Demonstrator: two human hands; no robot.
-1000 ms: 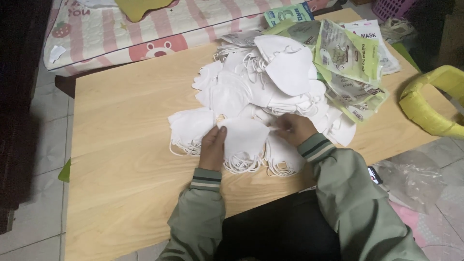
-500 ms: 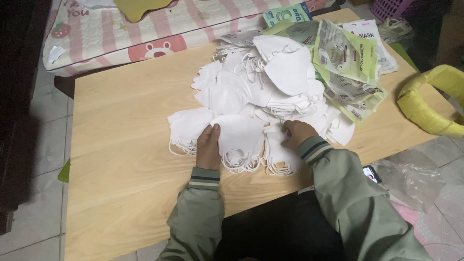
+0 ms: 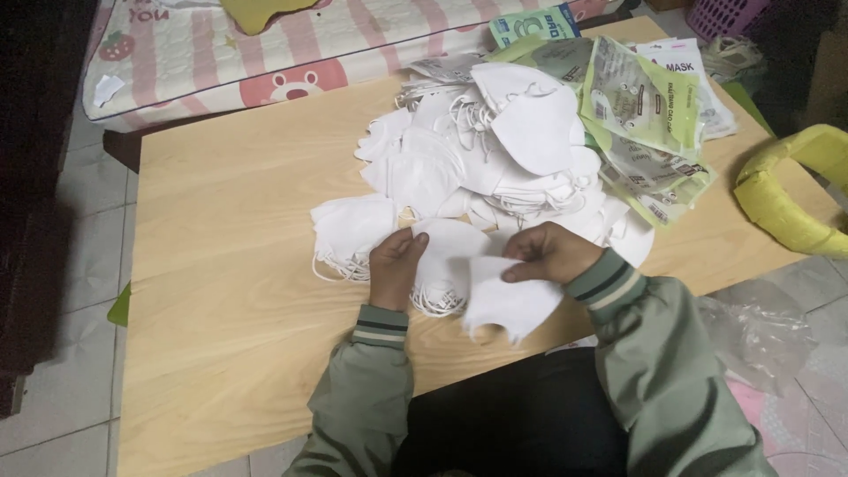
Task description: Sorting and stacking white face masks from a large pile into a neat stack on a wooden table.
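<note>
Right hand point(image 3: 549, 253) now pinches one white folded fabric face mask point(image 3: 508, 300), lifted off the stack at 12 o'clock, while left hand point(image 3: 395, 268) presses down the small white mask stack point(image 3: 442, 265).

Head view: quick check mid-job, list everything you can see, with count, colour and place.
Face masks: a heap, too many to count, white, far middle of the table.
Stacked masks: small pile, white, left of the hands.
Single mask: one, white, pinched at the near table edge.
Mask packets: several, green and clear, right of the heap.
Table: one, light wood.
Mattress: one, pink-striped with bear print, beyond the table.
Yellow ring: one, right edge.
Plastic bag: one, clear, floor at right.
Left hand: on a mask.
Right hand: fingers holding the single mask.
</note>
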